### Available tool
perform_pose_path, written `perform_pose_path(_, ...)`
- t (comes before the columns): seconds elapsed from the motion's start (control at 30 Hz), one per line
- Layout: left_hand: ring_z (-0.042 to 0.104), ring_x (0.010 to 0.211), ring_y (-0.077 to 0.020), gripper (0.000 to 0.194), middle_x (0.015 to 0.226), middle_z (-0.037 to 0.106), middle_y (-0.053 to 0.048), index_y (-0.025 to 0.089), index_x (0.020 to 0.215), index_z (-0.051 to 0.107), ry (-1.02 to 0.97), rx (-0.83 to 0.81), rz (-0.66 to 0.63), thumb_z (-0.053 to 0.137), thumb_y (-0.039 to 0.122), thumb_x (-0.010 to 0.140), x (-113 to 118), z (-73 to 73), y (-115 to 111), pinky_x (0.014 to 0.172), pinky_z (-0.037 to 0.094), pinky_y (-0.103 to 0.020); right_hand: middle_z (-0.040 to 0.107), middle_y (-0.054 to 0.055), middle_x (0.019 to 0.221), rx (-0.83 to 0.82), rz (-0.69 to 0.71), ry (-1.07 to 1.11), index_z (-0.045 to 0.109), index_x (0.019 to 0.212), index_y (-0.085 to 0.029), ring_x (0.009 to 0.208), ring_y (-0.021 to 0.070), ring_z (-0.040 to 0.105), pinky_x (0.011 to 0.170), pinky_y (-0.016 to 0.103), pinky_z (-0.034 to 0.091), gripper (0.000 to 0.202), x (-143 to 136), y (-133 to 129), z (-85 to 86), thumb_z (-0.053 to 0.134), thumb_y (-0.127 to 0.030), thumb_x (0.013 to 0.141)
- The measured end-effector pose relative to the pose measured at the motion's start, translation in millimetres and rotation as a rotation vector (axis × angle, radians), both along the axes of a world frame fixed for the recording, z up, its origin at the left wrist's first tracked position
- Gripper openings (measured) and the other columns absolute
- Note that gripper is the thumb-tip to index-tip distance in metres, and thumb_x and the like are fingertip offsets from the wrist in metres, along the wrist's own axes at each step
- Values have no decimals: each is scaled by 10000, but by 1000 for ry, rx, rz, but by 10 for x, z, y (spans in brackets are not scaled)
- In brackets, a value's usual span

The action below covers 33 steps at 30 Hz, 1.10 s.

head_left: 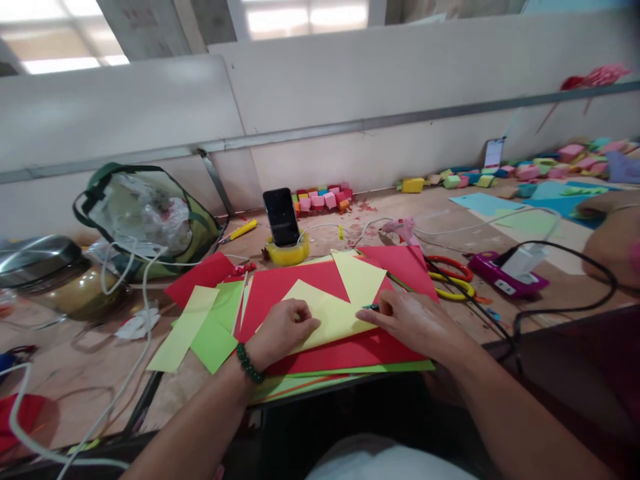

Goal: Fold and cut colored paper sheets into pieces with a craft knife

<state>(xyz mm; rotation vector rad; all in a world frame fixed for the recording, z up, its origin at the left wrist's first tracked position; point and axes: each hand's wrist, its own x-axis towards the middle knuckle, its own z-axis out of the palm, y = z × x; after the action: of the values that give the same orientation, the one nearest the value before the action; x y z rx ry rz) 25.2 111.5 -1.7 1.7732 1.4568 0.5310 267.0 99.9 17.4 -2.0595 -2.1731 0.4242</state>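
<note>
A yellow sheet (pixel 333 320) lies on red paper (pixel 320 360) at the table's front edge. My left hand (pixel 287 330) rests on the sheet's left side, its fingers curled, and what they hold, if anything, is hidden. On the right, my right hand (pixel 407 320) pinches a small dark tool (pixel 371 307) over the sheet's right end. Just behind it is a second yellow piece (pixel 361 275) with a pointed lower end. Green paper (pixel 215 337) and a pale yellow strip (pixel 184 328) lie to the left.
Behind the papers, a phone (pixel 281 217) leans on a yellow tape roll (pixel 288 253). A green bag (pixel 200 233) and a jar (pixel 65 280) stand left. Scissors (pixel 453 283), a purple power strip (pixel 510 275) and cables lie right. Another person's arm (pixel 613 240) is at far right.
</note>
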Motion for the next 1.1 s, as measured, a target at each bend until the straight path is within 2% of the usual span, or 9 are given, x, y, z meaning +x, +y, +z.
perform_pose_path(0.17, 435, 547, -112, 223, 567, 486, 37, 175, 628, 521, -34, -7, -30, 606, 363, 712, -28, -1, -28, 513, 327, -227, 639, 26, 754, -80, 99, 174, 640, 791, -214, 703, 183, 562, 535, 266, 294, 591, 60, 62, -9, 491, -784, 752)
perform_pose_path(0.4, 410, 496, -100, 231, 534, 461, 56, 184, 644, 509, -56, -21, -46, 591, 382, 730, -43, 17, -84, 485, 310, -220, 426, -47, 534, -271, 293, 303, 532, 599, -179, 535, 104, 380, 497, 258, 242, 580, 86, 215, -25, 527, -736, 759)
perform_pose_path(0.5, 424, 509, -103, 214, 549, 478, 50, 183, 641, 513, -44, -14, -48, 598, 357, 732, -48, -2, -76, 490, 322, -222, 507, -37, 575, -220, 296, 306, 583, 659, -178, 569, 116, 443, 515, 251, 280, 496, 23, 247, 24, 574, -662, 765)
perform_pose_path(0.63, 460, 575, -117, 175, 592, 529, 29, 174, 614, 532, 0, 40, -34, 634, 282, 704, -39, -38, -47, 530, 335, -226, 676, 14, 798, -145, 246, 229, 657, 842, -196, 717, 163, 576, 569, 248, 354, 361, -157, 268, 146, 652, -541, 736)
perform_pose_path(0.73, 476, 585, -121, 164, 586, 544, 27, 174, 592, 532, 36, 80, -22, 650, 236, 689, -22, -50, -40, 540, 331, -228, 702, 52, 901, -134, 214, 187, 667, 923, -194, 788, 195, 607, 609, 260, 379, 368, -306, 298, 206, 682, -489, 703)
perform_pose_path(0.83, 482, 575, -123, 176, 571, 542, 29, 176, 583, 529, 62, 110, -10, 656, 228, 694, -8, -51, -50, 537, 324, -231, 701, 74, 920, -141, 195, 179, 676, 934, -187, 800, 214, 612, 600, 268, 378, 378, -396, 354, 202, 699, -461, 675)
perform_pose_path(0.97, 503, 584, -129, 182, 586, 551, 22, 174, 591, 539, 75, 142, -10, 662, 235, 711, 2, -68, -72, 541, 329, -232, 678, 39, 778, -205, 229, 229, 693, 819, -176, 694, 179, 585, 537, 251, 357, 329, -420, 457, 110, 719, -450, 640)
perform_pose_path(1.1, 513, 564, -131, 163, 601, 559, 18, 169, 623, 574, 77, 142, -10, 669, 243, 733, -18, -70, -95, 525, 349, -232, 514, -41, 555, -237, 293, 321, 654, 660, -158, 554, 110, 453, 476, 231, 287, 296, -404, 502, 48, 693, -452, 659)
